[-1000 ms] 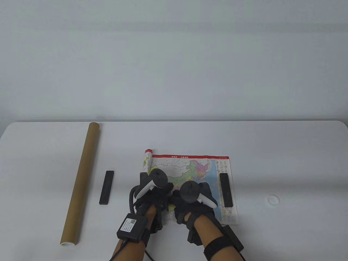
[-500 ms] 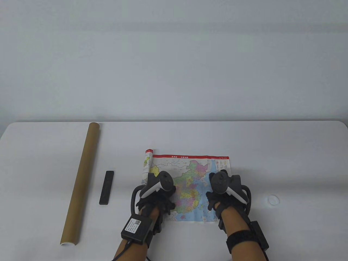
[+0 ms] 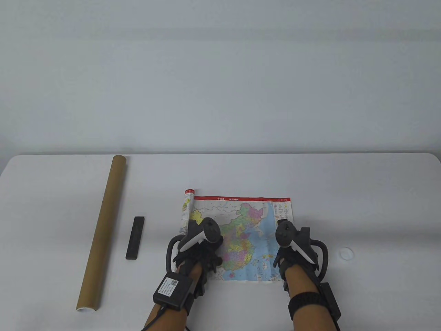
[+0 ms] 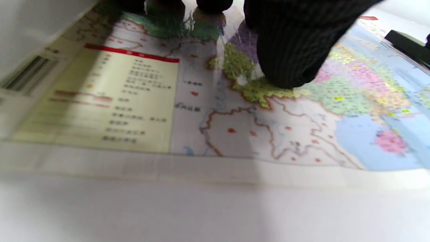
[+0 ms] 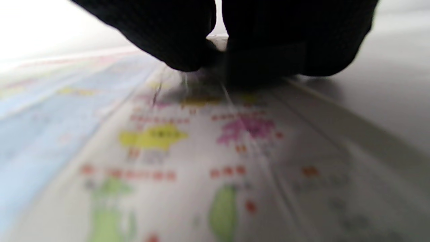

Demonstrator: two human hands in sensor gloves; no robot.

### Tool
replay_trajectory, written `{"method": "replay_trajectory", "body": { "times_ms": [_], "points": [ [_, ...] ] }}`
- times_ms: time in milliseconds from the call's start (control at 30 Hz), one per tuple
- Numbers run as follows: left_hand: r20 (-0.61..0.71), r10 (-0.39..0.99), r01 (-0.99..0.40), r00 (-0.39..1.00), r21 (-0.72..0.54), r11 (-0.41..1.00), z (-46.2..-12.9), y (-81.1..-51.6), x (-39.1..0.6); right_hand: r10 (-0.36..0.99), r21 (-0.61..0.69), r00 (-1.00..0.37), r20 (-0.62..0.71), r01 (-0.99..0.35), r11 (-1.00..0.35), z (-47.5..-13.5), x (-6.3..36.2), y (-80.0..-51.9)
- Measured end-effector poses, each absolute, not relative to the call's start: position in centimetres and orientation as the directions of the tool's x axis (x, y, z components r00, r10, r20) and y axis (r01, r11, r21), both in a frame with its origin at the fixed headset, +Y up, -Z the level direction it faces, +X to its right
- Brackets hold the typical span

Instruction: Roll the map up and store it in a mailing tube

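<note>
- I take the colourful printed paper map (image 3: 241, 238) as my landmark: it lies mostly flat on the white table (image 3: 344, 193), its left edge curled into a short roll (image 3: 186, 205).
- My left hand (image 3: 196, 253) rests on the map just right of that roll. In the left wrist view a gloved fingertip (image 4: 285, 57) presses the paper; I cannot tell how the other fingers lie.
- My right hand (image 3: 293, 251) sits over the map's right margin, covering the black bar weight (image 4: 408, 47) there. In the right wrist view two fingertips (image 5: 188, 43) come together on something dark at the paper. I judge it a pinch on the weight, but blur keeps me unsure.
- Risk: if that weight comes off while the left hand presses lightly, the paper could spring or slide.
- Risk: the roll is held at the near end only. Rolled from there, it may go conical and too wide for the tube.
- Risk: a loose roll may unwind once released.
- The long brown cardboard mailing tube (image 3: 101, 231) lies well left of the map, with a second black bar (image 3: 135, 238) between them. A sweeping hand could knock the bar, or set the tube rolling.
- The small white cap (image 3: 346, 253) right of the map could be brushed away.
</note>
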State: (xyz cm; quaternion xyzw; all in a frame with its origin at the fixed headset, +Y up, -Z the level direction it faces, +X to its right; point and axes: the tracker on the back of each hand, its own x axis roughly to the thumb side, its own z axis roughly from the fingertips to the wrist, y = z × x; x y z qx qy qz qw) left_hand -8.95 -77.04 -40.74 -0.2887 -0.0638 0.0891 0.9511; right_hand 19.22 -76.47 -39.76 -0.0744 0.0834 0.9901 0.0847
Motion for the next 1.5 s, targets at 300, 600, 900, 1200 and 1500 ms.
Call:
{"method": "replay_trajectory", "body": {
  "times_ms": [300, 600, 900, 1200, 1500],
  "points": [
    [0.078, 0.189, -0.111, 0.979, -0.574, 0.811, -40.7, -77.0, -8.8, 0.096, 0.174, -0.948, -0.305, -0.154, -0.973, -39.5, 25.3, -75.0],
    [0.081, 0.19, -0.11, 0.979, -0.575, 0.811, -40.6, -77.0, -8.7, 0.09, 0.242, -0.94, -0.329, -0.176, -0.954, -39.4, 26.7, -76.3],
    [0.089, 0.159, -0.075, 0.983, -0.596, 0.799, -41.0, -76.7, -8.6, 0.133, 0.274, -0.938, -0.321, -0.226, -0.935, -39.5, 26.5, -76.0],
    [0.139, -0.08, 0.145, 0.987, -0.555, 0.819, -40.8, -75.6, -6.6, 0.327, 0.062, -0.923, -0.2, -0.345, -0.936, -38.4, 26.1, -70.4],
    [0.114, -0.081, 0.135, 0.99, -0.612, 0.78, -41.0, -76.0, -6.6, 0.519, -0.18, -0.848, 0.109, -0.53, -0.829, -35.3, 22.1, -63.0]
  ]
}}
